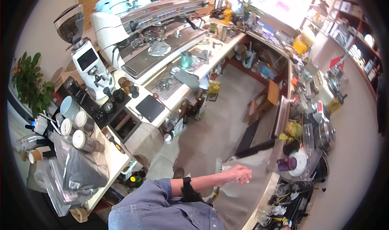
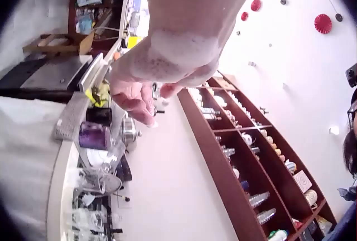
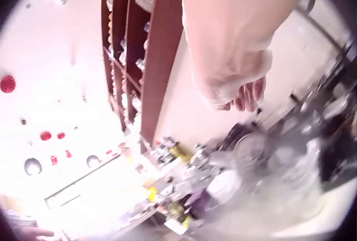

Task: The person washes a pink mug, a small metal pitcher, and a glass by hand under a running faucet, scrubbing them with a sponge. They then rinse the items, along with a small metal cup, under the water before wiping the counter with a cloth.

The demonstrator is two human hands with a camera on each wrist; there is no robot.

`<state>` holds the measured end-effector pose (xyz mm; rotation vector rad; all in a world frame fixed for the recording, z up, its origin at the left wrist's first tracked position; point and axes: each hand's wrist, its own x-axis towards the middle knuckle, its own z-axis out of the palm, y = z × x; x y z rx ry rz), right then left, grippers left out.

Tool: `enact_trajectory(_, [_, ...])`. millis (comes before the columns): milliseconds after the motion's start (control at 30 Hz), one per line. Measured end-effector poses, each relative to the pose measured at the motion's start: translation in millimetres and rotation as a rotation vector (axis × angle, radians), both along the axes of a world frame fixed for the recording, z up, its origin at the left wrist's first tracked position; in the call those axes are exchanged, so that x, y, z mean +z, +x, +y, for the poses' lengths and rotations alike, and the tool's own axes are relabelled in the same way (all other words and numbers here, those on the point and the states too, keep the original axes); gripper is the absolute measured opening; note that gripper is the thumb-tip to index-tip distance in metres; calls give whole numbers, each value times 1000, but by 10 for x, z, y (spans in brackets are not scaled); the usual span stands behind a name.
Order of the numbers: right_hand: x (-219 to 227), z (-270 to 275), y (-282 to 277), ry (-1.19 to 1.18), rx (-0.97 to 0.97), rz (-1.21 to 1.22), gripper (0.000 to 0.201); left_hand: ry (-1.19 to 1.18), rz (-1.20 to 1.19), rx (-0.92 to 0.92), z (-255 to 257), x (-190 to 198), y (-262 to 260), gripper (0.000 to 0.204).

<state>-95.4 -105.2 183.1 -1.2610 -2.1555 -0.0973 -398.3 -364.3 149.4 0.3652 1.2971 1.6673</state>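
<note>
My left hand point(image 1: 237, 174) reaches out over the light grey counter on the right side, fingers loosely bent and holding nothing. The left wrist view shows the same hand point(image 2: 136, 87) with its fingers hanging relaxed. Nearest to it along the counter stand a purple cup point(image 1: 287, 164) and a white plate point(image 1: 299, 162). My right hand point(image 3: 240, 87) appears in the right wrist view, loosely bent fingers pointing down over the counter, with nothing in it. Below it are blurred clear glassware point(image 3: 279, 174) and a white round plate point(image 3: 224, 186). In the head view the right hand is nearly all out of frame.
Across the aisle, an espresso machine point(image 1: 150, 35), a coffee grinder point(image 1: 91, 65) and a black scale point(image 1: 150, 108) stand on the left counter. Stacked lidded cups point(image 1: 83, 138) sit by grey bags point(image 1: 83, 169). A wooden stool point(image 1: 265, 100) is beneath the right counter. Shelves point(image 2: 240, 157) hang on the wall.
</note>
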Motion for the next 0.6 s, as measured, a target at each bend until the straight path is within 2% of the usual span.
enact_trajectory(33, [-56,-30,-340,18,62,-23,22,-11,1,47,-169,-25,-134,34])
enact_trajectory(67, [-86,-85,-673,-119,130,-50,23,-35,-4,80,-323,-81,-265,32])
enact_trajectory(100, [-242,-59,-947,-149,333,-92,25,-38,-13,124,-485,-67,-366,32])
enact_trajectory(133, [-503,73,-1316,-321,384,-70,29,-45,-21,166,-661,-50,-462,32])
enact_trajectory(167, [-709,-56,-1714,-217,546,57,11,-56,-29,207,-834,-44,-545,32])
enact_trajectory(200, [-404,-537,-2110,-328,656,-16,10,-30,-24,264,-983,-96,-607,30])
enact_trajectory(233, [-415,-730,-2416,-453,660,-88,22,-21,-32,310,-1144,-90,-654,29])
enact_trajectory(267, [-482,-838,-2713,-370,754,-221,20,-13,-41,354,-1310,-72,-691,29])
enact_trajectory(333, [-529,-1238,-3298,-432,922,-248,18,-19,-74,449,-1567,-74,-759,28])
enact_trajectory(367, [-509,-1490,-3576,-495,1025,-173,16,-26,-80,493,-1671,-92,-788,28])
enact_trajectory(400, [-503,-1697,-3829,-415,1095,-207,14,-32,-85,539,-1769,-112,-818,28])
enact_trajectory(533, [-576,-2328,-4840,-491,1369,-250,15,-46,-126,706,-2083,-160,-917,28])
enact_trajectory(600, [-466,-2681,-5336,-554,1469,-258,15,-28,-135,783,-2220,-230,-974,27])
